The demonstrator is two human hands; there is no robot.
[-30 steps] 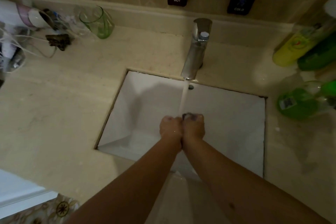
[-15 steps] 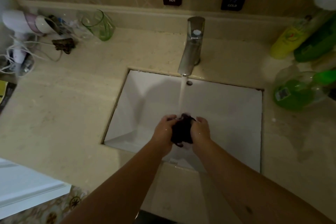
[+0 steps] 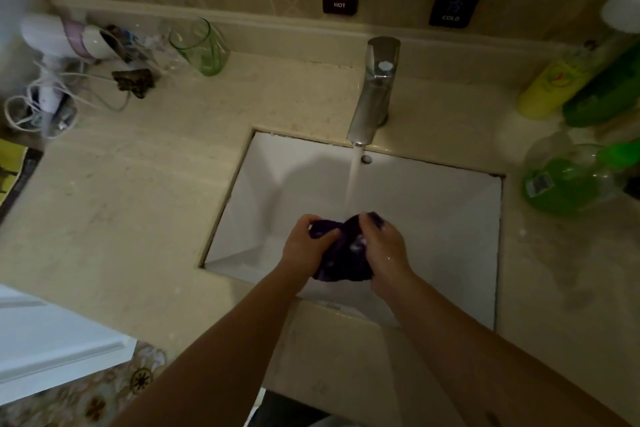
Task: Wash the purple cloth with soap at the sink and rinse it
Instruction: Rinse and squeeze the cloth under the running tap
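Both hands meet over the white sink (image 3: 433, 218), bunching the purple cloth (image 3: 341, 253) between them. From the head camera, the left hand (image 3: 308, 246) curls closed on the cloth's left side and the right hand (image 3: 384, 250) is clenched on its right. Water (image 3: 353, 180) runs from the chrome faucet (image 3: 375, 90) onto the cloth's far edge. On the beige counter (image 3: 138, 201), a green glass (image 3: 202, 47) lies far left and green bottles (image 3: 568, 180) sit at the right.
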